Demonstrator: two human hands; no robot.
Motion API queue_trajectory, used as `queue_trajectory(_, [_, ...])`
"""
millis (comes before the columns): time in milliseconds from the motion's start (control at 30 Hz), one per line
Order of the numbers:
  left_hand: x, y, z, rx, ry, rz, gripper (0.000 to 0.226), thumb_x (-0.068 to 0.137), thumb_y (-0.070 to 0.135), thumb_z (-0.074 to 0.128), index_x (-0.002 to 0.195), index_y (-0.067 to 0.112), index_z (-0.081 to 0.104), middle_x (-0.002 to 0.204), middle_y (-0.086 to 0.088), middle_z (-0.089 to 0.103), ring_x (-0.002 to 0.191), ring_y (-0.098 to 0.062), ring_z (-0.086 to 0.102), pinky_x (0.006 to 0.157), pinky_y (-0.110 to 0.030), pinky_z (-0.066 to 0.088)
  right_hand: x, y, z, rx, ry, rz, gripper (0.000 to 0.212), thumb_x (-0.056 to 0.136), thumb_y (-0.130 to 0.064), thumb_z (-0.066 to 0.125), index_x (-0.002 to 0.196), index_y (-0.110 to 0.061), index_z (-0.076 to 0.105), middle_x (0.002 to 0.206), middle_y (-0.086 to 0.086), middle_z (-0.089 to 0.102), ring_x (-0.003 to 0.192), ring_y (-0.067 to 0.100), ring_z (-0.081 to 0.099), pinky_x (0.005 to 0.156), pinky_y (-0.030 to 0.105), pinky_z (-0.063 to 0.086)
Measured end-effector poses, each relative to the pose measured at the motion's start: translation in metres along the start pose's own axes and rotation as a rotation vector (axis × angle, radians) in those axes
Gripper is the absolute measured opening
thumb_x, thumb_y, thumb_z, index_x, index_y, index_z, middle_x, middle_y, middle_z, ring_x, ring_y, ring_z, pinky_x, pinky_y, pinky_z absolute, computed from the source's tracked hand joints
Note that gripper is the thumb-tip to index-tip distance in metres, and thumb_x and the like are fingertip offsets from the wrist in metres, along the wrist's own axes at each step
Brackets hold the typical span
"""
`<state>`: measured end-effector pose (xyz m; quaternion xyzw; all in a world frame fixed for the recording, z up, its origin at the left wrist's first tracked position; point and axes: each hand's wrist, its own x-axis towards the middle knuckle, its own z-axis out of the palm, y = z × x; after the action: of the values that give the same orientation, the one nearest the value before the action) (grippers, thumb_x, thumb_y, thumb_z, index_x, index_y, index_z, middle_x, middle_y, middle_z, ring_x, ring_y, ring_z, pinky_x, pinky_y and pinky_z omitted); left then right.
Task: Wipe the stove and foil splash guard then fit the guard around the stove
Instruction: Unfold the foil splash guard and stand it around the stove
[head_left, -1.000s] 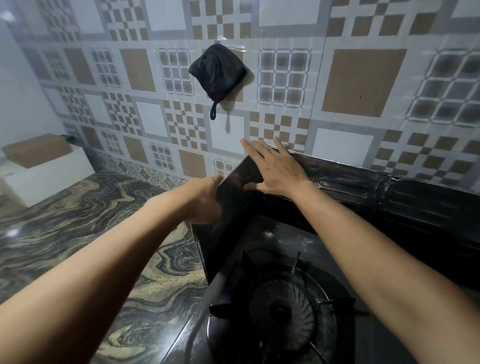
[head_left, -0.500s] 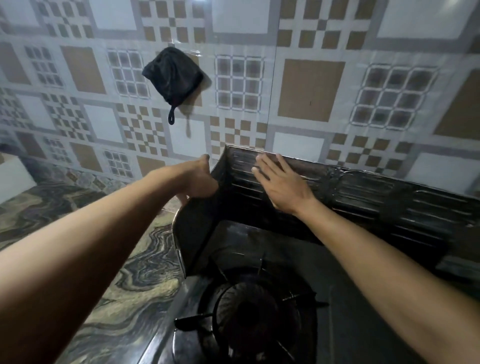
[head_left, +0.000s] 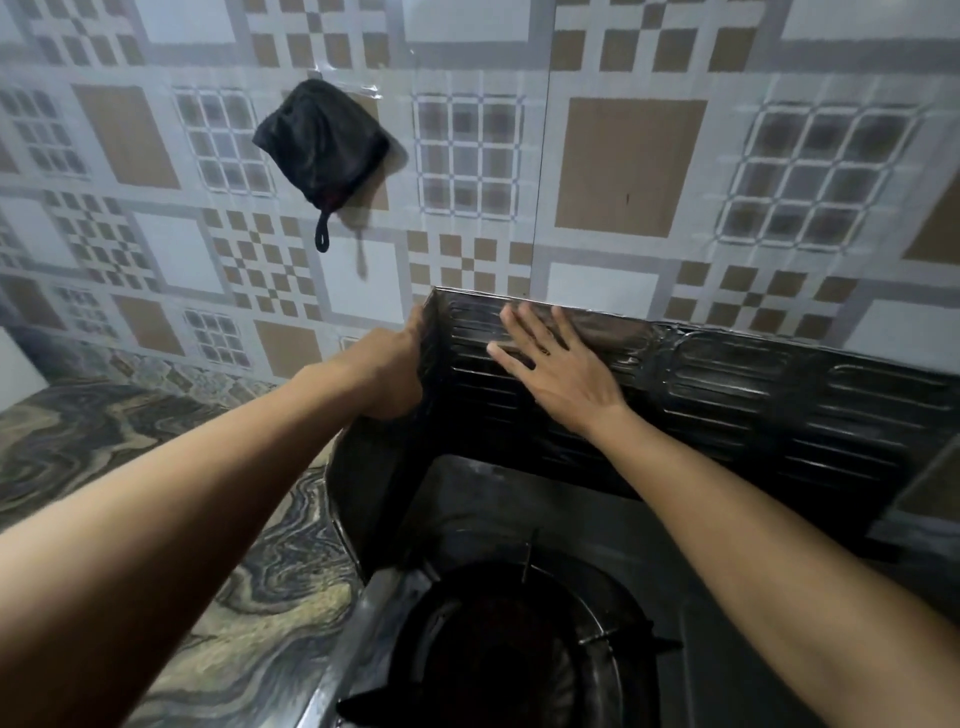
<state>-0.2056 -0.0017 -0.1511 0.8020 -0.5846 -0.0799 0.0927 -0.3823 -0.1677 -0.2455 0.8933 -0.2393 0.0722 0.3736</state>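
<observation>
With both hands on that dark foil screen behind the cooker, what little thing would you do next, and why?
Probably press the dark ribbed foil splash guard flat to the patterned tile wall. The right hand lies spread on its back panel, and the left hand grips the corner fold. The left side panel bows outward beside the black gas stove, so it seems to need squaring next.

Both forearms are bare; no sleeves, rings or watch visible.
</observation>
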Motion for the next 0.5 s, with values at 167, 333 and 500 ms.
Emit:
queue_trajectory(167, [0.002,0.008,-0.001,0.199,0.07,-0.022,0.083,0.083,0.015,0.063,0.152,0.019,0.017,0.109,-0.018,0.061,0.098,-0.036,0.062,0.077,-0.04,0.051,-0.023,0.024,-0.007,0.047,0.088,-0.086,0.064,0.093,-0.019,0.058,0.151,-0.01,0.034,0.16,0.024,0.018,0.149,0.039,0.018,0.12,0.055,0.016])
queue_trajectory(333, [0.002,0.058,0.009,0.453,0.064,-0.136,0.093,0.086,0.034,0.058,0.157,0.017,-0.001,0.161,-0.028,0.007,0.143,-0.057,0.01,0.109,-0.075,0.015,-0.096,0.034,-0.01,0.059,0.068,-0.003,0.054,0.091,-0.008,0.047,0.145,-0.009,0.045,0.156,0.027,0.03,0.145,0.039,0.029,0.115,0.055,0.027])
queue_trajectory(500, [0.004,0.112,0.042,0.373,0.173,0.048,0.088,0.09,0.037,0.053,0.158,0.015,0.001,0.163,-0.026,-0.001,0.147,-0.052,-0.008,0.113,-0.069,-0.002,-0.161,0.053,-0.005,-0.018,-0.098,0.269,0.05,0.095,-0.013,0.034,0.144,-0.009,0.047,0.155,0.025,0.033,0.139,0.044,0.035,0.108,0.062,0.031])
